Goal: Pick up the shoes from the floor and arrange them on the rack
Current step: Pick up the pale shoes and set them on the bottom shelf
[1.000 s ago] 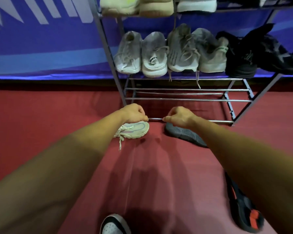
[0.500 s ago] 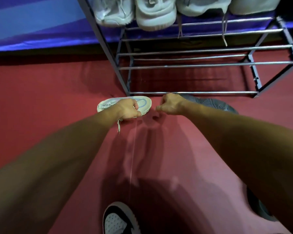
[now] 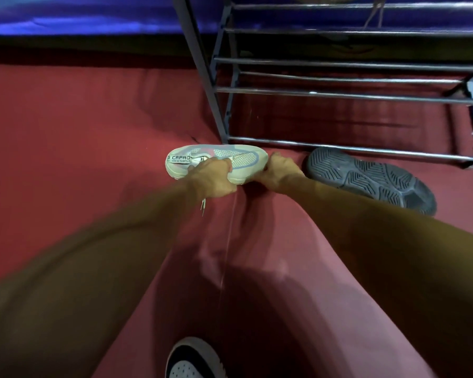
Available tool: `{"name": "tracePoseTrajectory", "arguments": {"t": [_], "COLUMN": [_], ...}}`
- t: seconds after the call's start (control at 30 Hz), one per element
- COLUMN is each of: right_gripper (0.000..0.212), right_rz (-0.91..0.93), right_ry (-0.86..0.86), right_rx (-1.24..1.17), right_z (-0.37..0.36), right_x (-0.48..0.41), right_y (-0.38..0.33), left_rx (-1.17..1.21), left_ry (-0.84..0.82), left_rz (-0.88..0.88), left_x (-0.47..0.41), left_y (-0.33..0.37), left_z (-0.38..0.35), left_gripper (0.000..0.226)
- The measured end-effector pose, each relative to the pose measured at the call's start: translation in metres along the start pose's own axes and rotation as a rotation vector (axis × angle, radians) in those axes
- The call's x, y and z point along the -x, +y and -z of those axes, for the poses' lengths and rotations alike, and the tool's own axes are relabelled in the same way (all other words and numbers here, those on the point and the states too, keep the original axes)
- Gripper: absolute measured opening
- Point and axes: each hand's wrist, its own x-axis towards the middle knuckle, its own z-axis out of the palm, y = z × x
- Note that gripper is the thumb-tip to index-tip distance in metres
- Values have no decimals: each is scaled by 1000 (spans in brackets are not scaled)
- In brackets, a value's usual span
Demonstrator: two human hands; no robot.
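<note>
**White shoe coming off floor sole-up, snag and drop risks**

White shoe (image 3: 246, 159) is sitting sole-up just in front of the rack (image 3: 339, 95), right by its left front leg and low over the red carpet (image 3: 93, 132). Whether it is touching the carpet cannot be told.

Left hand (image 3: 212, 177) is gripping it at mid-length, fingers curled tight over the near edge. Right hand (image 3: 279, 173) is working at the toe end, fingers curled in and apparently pinching the toe rim; fingertips are hiding under the shoe, so depth of that hold is unclear.

Risks, judged from this:
- Loose lace (image 3: 203, 207) is dangling below the left wrist. It is likely catching on the bottom front bar (image 3: 366, 151) or the leg as the shoe is going up and in.
- Shoe is facing sole-up, so it is needing a flip before landing on a shelf. Turning it while only the rim is being held is risking a slip out of the right hand.
- Shelves are being formed by spaced bars, so a crooked placement is risking the toe or heel dropping between them.
- Grey shoe (image 3: 372, 181) is lying sole-up against the front bar, just beside the right hand. A wide swing is risking knocking it under the rack.
- Black-and-white shoe (image 3: 191, 361) is sitting near the bottom edge, close to the person, making a trip hazard.
</note>
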Motion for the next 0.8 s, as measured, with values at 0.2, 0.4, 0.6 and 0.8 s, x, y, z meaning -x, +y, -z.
{"name": "tracePoseTrajectory", "arguments": {"t": [0.2,0.4,0.6,0.8], "right_gripper": [60,32,17,20], "right_rz": [-69,-94,-114,-135], "right_ry": [54,-91,-320,-356], "right_rx": [-182,-359,-646,-732], "right_z": [-5,-2,23,59], "right_x": [-18,-10,39,101], "right_y": [-5,1,-4,7], "left_rx": [8,-77,33,-122], "left_ry": [-10,-58,0,-8], "left_rz": [4,11,28,-79], "left_x": [-4,0,11,42], "left_y": [-8,-6,6,33], "left_z": [-4,0,15,41], "left_gripper": [55,47,27,38]}}
